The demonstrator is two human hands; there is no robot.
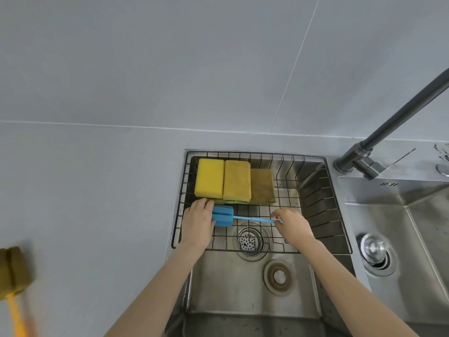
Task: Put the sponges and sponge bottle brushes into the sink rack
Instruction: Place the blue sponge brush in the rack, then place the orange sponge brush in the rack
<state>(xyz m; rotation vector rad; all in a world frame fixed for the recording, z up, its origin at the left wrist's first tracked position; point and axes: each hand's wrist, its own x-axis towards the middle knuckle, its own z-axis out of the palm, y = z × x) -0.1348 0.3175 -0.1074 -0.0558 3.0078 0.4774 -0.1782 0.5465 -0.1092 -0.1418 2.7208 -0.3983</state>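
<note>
A black wire rack (323, 210) sits across the far part of a steel sink (233, 293). Inside the rack, a blue bottle brush (224, 216) lies level, running left to right just in front of a row of sponges. The left hand (198, 221) is wrapped around the left side of the brush's blue sponge head, fingers curled over its far edge and thumb on the near side. The right hand (292, 223) pinches the far end of the thin blue handle between thumb and fingertips. So both hands are closed on the same brush, one at each end, with the bare handle stretched between them over the rack's floor, above the sink drain (248, 239).

Three sponges lie side by side at the back left of the rack: a bright yellow sponge (210, 178) on the left, a duller yellow sponge (237, 180) touching it in the middle, and an olive-brown sponge (262, 187) on the right. The brush head is just beside the near edge of the left sponges.

On the grey desk (97, 190) at the far left edge of the view, well apart from the sink, lies another brush (14, 273) with an olive sponge head and an orange handle, blurred. A dark tap (388, 127) rises at the right.
</note>
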